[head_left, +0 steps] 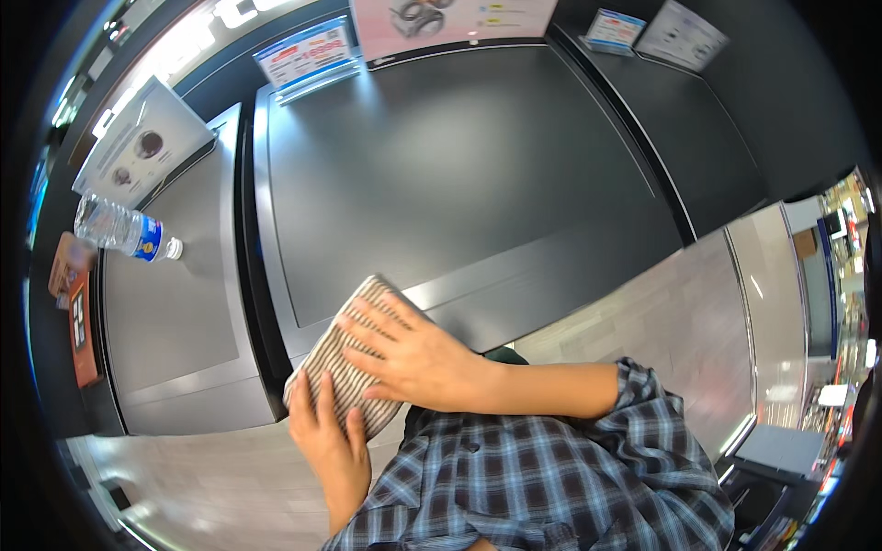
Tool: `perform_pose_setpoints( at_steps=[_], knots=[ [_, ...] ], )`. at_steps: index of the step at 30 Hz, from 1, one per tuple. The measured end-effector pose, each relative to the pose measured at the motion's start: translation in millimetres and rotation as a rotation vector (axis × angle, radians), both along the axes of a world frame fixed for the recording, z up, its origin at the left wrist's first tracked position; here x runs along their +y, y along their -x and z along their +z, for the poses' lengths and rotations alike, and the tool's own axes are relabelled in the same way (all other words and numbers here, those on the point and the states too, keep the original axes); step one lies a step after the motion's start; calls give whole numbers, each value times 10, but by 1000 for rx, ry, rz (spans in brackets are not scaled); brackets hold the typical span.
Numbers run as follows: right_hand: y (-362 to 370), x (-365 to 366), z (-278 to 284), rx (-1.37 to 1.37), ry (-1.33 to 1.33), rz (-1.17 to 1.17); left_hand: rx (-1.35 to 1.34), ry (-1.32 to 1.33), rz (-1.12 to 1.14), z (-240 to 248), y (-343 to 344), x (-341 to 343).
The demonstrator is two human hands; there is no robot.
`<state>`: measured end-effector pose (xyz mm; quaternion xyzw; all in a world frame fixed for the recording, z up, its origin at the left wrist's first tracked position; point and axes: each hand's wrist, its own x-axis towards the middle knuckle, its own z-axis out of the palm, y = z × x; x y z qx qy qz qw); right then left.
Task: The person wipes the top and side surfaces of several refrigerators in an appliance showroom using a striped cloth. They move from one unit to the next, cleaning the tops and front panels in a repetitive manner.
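A folded cloth (334,368) with cream and dark stripes lies over the near left corner of a wide dark grey display counter (450,174). Part of it reaches past the counter's front edge. My right hand (430,363) rests on the cloth's upper part, palm down, fingers stretched out and apart. Lower down, my left hand (329,445) touches the cloth's near end with spread fingers. Whether either thumb is tucked under the fabric cannot be made out. The underside of the cloth is hidden.
On the lower counter to the left (175,303) lies a clear plastic bottle (119,227) beside a white sign board (144,147). An orange-red box (83,331) stands at its far left. An acrylic sign stand (308,57) and a pink board (450,20) edge the main counter's back.
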<state>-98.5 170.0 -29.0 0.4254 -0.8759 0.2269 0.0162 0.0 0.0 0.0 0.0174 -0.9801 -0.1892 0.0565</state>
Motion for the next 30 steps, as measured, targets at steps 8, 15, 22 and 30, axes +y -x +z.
perform_pose_setpoints(
  at_steps=[8,15,22,30],
  knots=[
    [-111,-85,-169,408,31,-47,199,-121,99,-494,-186,214],
    [-149,305,-323,543,114,-135,289,-184,116,-742,-25,542],
    [-189,1385,-373,618,30,-215,297,-284,-69,-850,25,1484],
    [-255,2909,-567,627,-48,-441,302,-231,-536,-892,270,2648]
  ],
)
